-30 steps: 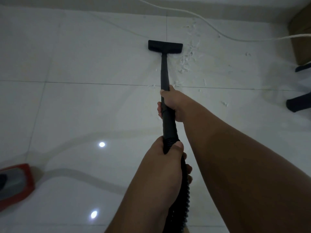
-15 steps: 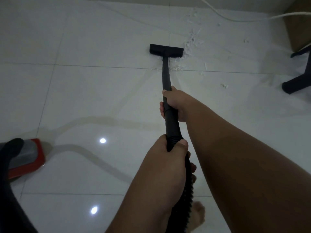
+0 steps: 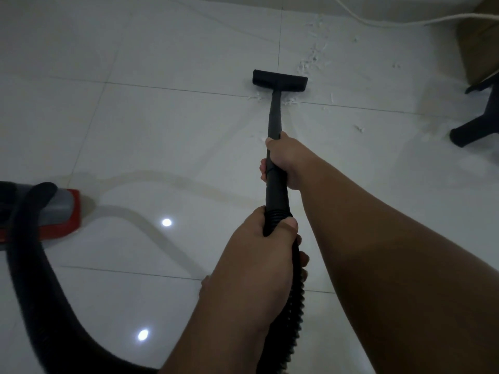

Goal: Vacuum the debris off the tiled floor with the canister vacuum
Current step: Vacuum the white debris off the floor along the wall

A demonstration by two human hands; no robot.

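A black vacuum wand (image 3: pixel 275 117) runs from my hands up to its flat floor nozzle (image 3: pixel 279 80), which rests on the white tiled floor (image 3: pixel 167 125). My right hand (image 3: pixel 286 163) grips the wand partway down. My left hand (image 3: pixel 266 244) grips the ribbed hose cuff (image 3: pixel 276 213) lower down. White shredded debris (image 3: pixel 310 60) lies just beyond and right of the nozzle, with more scraps (image 3: pixel 290 101) beside the wand at the tile joint. The red and grey canister (image 3: pixel 54 211) sits at the left edge, its black hose (image 3: pixel 40 292) curving toward me.
A white cord (image 3: pixel 378 21) runs along the far floor edge at top right. Black chair legs (image 3: pixel 475 130) stand at the right, with a brown box (image 3: pixel 480 39) behind them. Small scattered scraps (image 3: pixel 358 128) lie between wand and chair.
The view has shifted so the canister and hose come further into sight at left. The nozzle has been drawn back toward me, nearer the tile joint, leaving debris beyond it.
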